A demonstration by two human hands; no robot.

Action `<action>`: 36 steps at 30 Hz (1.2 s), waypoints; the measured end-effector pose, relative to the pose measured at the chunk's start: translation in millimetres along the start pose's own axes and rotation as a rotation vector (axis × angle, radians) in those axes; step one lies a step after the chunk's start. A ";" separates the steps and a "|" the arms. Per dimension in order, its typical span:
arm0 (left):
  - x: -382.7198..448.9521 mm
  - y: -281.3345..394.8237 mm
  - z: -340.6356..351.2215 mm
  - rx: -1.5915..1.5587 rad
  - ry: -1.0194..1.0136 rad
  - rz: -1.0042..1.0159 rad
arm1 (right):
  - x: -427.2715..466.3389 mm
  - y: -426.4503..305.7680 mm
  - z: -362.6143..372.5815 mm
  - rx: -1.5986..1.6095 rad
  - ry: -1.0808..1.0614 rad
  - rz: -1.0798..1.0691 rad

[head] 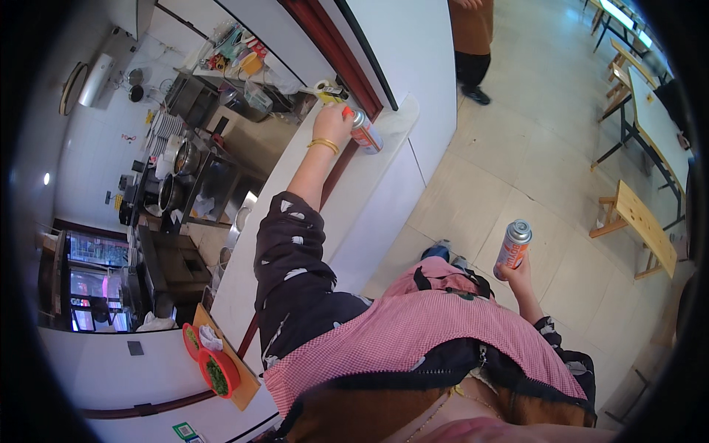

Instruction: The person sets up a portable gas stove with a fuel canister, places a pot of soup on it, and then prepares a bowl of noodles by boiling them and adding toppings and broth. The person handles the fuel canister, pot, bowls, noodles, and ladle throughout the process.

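Note:
On the white counter ledge stands a butane gas canister (368, 135) with an orange-and-white printed body and a bare metal top. My left hand (331, 123), a gold bangle at its wrist, is beside that top with its fingers closed on a small red cap (347, 112). Part of the cap is hidden by the fingers. Out over the tiled floor, my right hand (514, 269) grips the lower part of a second butane canister (514, 246). This one is nearly upright, its metal top uncovered. Just beyond my left hand lie a tape roll (323, 87) and a yellow item (330, 97).
A counter (354, 205) with a dark red sill runs along my left, before a kitchen with pots (185, 158) and stacked plates (165, 133). Red bowls of chopped greens (217, 376) sit on a wooden board (243, 382). Right are benches (637, 221), tables (659, 133) and a person (472, 50).

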State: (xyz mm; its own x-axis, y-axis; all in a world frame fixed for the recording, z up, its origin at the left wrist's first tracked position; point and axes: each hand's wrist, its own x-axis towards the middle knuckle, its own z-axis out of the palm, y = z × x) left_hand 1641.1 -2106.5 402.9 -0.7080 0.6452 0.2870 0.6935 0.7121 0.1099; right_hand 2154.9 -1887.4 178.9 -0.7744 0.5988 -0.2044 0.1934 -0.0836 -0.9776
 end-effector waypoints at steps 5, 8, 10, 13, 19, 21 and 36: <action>-19.4 9.0 8.8 0.024 0.058 0.000 | 24.9 2.5 1.5 -0.175 -0.006 0.018; -41.2 15.4 17.7 0.034 0.158 0.028 | 31.8 4.3 -0.2 -0.155 -0.052 0.101; -55.3 19.9 23.9 0.025 0.258 0.060 | 33.8 3.2 -1.7 -0.128 -0.059 0.081; -72.3 26.8 32.1 0.004 0.361 0.057 | 36.6 -2.7 -2.2 -0.210 -0.039 0.023; -70.8 37.2 28.6 -0.001 0.364 -0.003 | 58.1 -23.7 -4.8 -0.252 -0.043 -0.021; -69.5 38.3 15.2 0.008 0.347 0.053 | 63.4 -32.1 -4.8 0.011 -0.126 0.141; -47.6 26.0 10.0 0.175 -0.115 -0.070 | 103.1 -83.1 43.8 -0.232 -0.170 0.146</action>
State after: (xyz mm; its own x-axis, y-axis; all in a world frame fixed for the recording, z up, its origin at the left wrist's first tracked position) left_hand 1691.5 -2115.9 382.5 -0.7713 0.6125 0.1728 0.6152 0.7871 -0.0438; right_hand 2032.5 -1853.7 236.8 -0.8142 0.4502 -0.3667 0.4273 0.0369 -0.9034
